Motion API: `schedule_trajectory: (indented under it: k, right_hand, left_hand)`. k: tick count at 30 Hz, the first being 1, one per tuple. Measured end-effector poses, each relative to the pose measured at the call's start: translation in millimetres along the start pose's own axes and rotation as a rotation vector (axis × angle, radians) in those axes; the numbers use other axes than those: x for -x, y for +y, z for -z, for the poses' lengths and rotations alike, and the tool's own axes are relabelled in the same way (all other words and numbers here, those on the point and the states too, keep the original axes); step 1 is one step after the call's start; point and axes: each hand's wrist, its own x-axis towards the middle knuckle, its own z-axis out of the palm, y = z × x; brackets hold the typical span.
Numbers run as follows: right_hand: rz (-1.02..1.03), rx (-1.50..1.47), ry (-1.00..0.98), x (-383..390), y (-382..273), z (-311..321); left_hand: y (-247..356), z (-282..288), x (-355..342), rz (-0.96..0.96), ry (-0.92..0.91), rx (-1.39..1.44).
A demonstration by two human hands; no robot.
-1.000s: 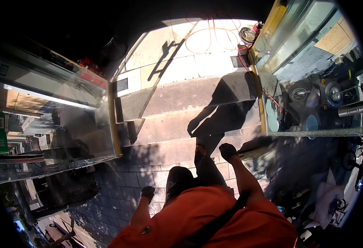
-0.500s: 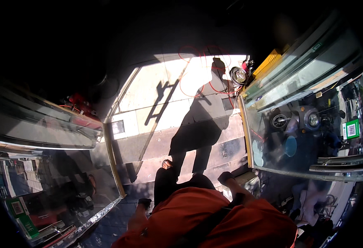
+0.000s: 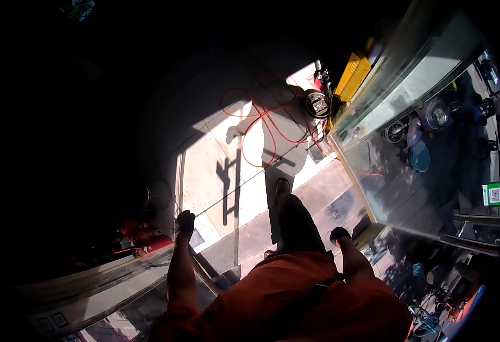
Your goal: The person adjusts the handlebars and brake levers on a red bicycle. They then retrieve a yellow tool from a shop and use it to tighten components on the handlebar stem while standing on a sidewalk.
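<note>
My left hand (image 3: 185, 223) is stretched out beside the edge of the left glass door (image 3: 197, 272), near the sunlit tiles. Whether it touches the door I cannot make out. My right hand (image 3: 339, 234) hangs low in front of the right glass door (image 3: 369, 208), apart from the pane. Both hands look dark, perhaps gloved, and rounded; their fingers are lost in shadow. Nothing shows clearly in either. Between them are my red-orange top (image 3: 273, 285) and one dark trouser leg, its sandaled foot (image 3: 283, 187) forward on the tiles.
A thin red hose (image 3: 259, 117) lies looped on the floor ahead. By the right door stand a round black-rimmed item (image 3: 318, 105) and a yellow case (image 3: 352, 76). Red objects (image 3: 144, 236) sit inside the left door. A scooter (image 3: 435, 117) shows at the right pane.
I have stepped forward through the doorway and one foot now reaches the inner tiles. My left hand has risen forward to the left door's edge. The view has turned slightly.
</note>
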Motion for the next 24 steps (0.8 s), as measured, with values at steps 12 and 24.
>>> schedule_trajectory:
  k: [12, 24]
  right_hand:
    - [0.556, -0.385, 0.682, -81.6, -103.0, 401.1]
    - [0.423, -0.254, 0.701, -222.8, -56.6, 598.4]
  left_hand:
    - [170.0, 53.2, 34.9, 0.539, -0.596, 0.306]
    - [281.6, 78.7, -289.5, 0.555, -0.671, 0.284]
